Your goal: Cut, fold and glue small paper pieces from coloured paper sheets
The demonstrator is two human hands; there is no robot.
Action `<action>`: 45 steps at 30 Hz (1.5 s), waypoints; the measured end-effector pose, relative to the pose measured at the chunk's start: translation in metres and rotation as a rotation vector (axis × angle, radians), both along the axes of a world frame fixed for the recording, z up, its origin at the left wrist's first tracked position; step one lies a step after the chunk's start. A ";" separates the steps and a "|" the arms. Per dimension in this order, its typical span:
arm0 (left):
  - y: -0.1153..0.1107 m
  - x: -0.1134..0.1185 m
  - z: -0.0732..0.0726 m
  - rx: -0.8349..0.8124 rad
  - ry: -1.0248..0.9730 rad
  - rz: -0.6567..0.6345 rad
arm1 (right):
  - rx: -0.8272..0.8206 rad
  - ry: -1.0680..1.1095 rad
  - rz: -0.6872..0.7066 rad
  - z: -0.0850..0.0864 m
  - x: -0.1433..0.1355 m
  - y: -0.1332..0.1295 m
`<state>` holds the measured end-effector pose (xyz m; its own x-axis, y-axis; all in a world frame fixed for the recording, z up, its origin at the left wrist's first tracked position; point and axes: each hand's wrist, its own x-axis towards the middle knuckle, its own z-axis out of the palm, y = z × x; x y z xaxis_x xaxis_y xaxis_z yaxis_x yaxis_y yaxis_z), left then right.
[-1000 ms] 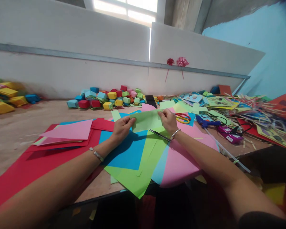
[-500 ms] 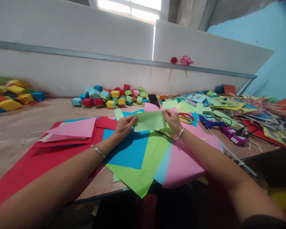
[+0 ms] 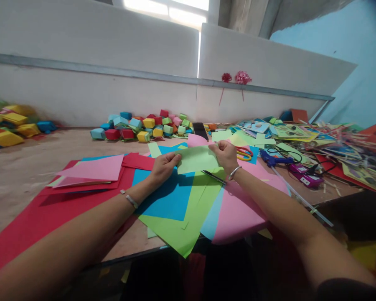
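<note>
A light green paper rectangle (image 3: 197, 159) is stretched between my two hands, above the coloured sheets. My left hand (image 3: 165, 166) pinches its left edge, thumb on top. At its upper right corner my right hand (image 3: 224, 154) is closed on the paper. Beneath lie a blue sheet (image 3: 166, 200), a bright green sheet (image 3: 175, 234) and pink paper (image 3: 244, 209). A dark pen-like tool (image 3: 214, 177) rests under the right hand. Scissors with red and yellow handles (image 3: 244, 154) lie just right of that hand.
Left are red sheets (image 3: 81, 209) with a pink stack (image 3: 94, 169). Small paper boxes (image 3: 148, 123) and a phone (image 3: 200, 131) sit along the back. On the right are a blue glue gun (image 3: 275, 159), a purple power strip (image 3: 305, 175) and piled paper scraps (image 3: 301, 131).
My right hand's fingers have shifted slightly inward over the paper's upper right corner. The paper stays held between both hands. The whole view has shifted a little.
</note>
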<state>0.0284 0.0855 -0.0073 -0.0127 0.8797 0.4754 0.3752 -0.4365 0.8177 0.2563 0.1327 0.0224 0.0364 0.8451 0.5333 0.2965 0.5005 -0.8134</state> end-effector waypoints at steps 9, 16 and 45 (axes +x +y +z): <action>0.004 -0.005 0.000 0.026 0.011 0.061 | 0.097 -0.084 0.077 -0.008 0.003 0.004; 0.000 0.003 0.001 0.037 0.023 0.060 | 0.165 -0.102 -0.036 -0.001 0.006 0.006; 0.003 -0.004 0.002 0.042 0.053 0.145 | 0.036 -0.159 0.093 -0.009 0.005 0.008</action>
<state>0.0247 0.0880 -0.0057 -0.1117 0.8498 0.5152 0.4792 -0.4081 0.7770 0.2613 0.1406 0.0137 -0.1282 0.8210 0.5563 0.3713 0.5599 -0.7407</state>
